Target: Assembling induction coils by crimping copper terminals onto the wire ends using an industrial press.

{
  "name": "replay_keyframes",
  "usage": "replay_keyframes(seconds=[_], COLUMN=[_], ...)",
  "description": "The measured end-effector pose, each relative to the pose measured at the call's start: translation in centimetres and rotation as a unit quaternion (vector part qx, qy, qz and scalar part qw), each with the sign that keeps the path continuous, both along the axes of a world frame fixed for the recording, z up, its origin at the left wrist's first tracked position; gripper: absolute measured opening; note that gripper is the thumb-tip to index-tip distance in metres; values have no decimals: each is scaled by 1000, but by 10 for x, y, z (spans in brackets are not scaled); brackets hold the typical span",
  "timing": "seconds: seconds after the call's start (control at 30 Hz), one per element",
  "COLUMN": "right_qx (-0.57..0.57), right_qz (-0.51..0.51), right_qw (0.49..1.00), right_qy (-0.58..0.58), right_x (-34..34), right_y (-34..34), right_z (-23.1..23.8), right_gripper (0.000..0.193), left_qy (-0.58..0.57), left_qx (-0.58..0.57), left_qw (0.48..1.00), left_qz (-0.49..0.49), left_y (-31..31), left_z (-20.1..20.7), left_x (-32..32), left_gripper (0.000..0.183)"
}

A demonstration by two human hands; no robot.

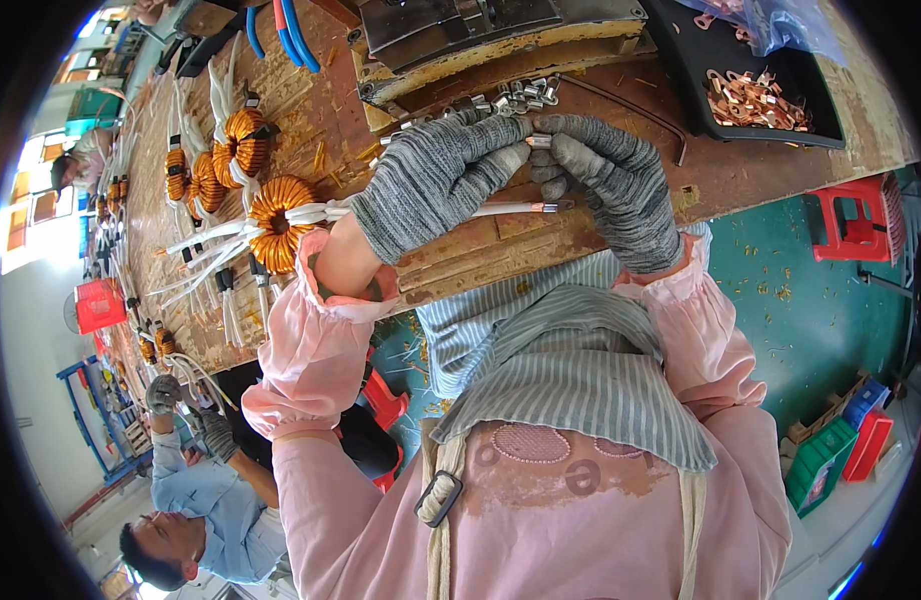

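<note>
The right hand [620, 190], in a grey knitted glove, has its grip narrowed to a pinch, thumb and fingertips closed on a small metal sleeve [538, 142]. The left hand [425, 185], gloved alike, meets it from the other side; its grip is narrow too, fingertips just beside the sleeve, though whether they clasp anything cannot be told. The sleeve sits between the two hands, above the near part of the worn wooden counter [450, 268].

Just below the hands, a white lead [500, 208] with a bare copper end points rightward. Further left, near the left wrist, lies a copper-wound ring coil [263, 207] with white leads, more coils [242, 143] beyond it.

Past the fingers, loose metal sleeves [525, 95] are heaped against a yellow-edged metal block [500, 55]. An L-shaped rod [635, 112] lies to their right, then a black tray [785, 138] holding copper terminals [755, 100]. Well apart, a red stool [848, 222] stands on the green floor [755, 255], and a co-worker [215, 520] with gloved hands sits at lower left.
</note>
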State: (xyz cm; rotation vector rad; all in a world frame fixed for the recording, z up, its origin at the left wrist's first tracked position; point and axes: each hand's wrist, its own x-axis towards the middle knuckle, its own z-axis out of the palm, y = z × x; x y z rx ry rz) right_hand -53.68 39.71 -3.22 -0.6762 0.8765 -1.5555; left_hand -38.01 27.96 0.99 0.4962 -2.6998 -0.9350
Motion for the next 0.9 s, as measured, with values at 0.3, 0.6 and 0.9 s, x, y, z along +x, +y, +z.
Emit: replay_keyframes(seconds=[0.3, 0.6, 0.9], right_qx=[-85, -65, -129], right_qz=[-41, 26, 38], right_qw=[945, 967, 960], right_qy=[313, 245, 246], right_x=[-9, -18, -29], right_y=[-14, -33, -57], right_z=[4, 21, 52], right_gripper=[24, 23, 20], left_qy=[-77, 30, 120], left_qx=[49, 219, -37], left_qw=[996, 958, 975], left_qz=[-15, 181, 181], left_y=[-24, -5, -27], left_z=[6, -8, 24], left_x=[35, 50, 52], left_gripper=[42, 30, 23])
